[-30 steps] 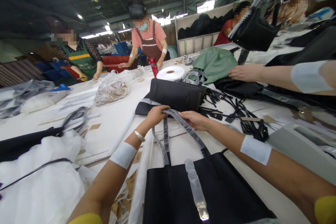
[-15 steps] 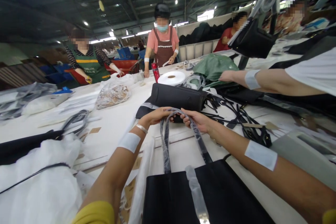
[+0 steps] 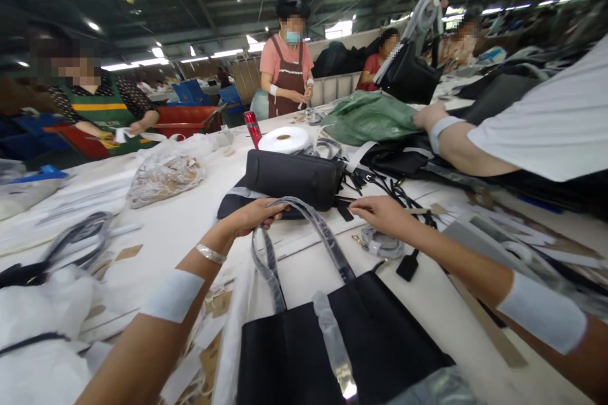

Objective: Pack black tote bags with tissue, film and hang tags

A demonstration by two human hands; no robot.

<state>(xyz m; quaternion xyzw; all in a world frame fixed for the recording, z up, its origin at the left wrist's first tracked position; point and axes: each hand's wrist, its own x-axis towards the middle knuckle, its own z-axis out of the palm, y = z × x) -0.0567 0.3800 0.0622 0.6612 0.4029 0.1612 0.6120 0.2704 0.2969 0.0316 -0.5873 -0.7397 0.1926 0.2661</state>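
Observation:
A black handbag lies in front of me, its two handles wrapped in clear film. A strip of film also covers the tab with the gold clasp. My left hand is closed around one wrapped handle near its top. Clear of the handles, my right hand hovers to the right with thumb and fingertips drawn together; whether anything is between them I cannot make out. Just below it is a coiled, wrapped strap with a gold hook, and a black tag lies beside that.
Behind the handles sits another black bag. Beyond are a white roll, a red flask and a bag of tags. A co-worker's arm reaches in from the right by green plastic. Other people stand across the table.
My right hand has let go of the handle and moved right. My left hand still grips it. The view has turned right, and the coiled strap now shows.

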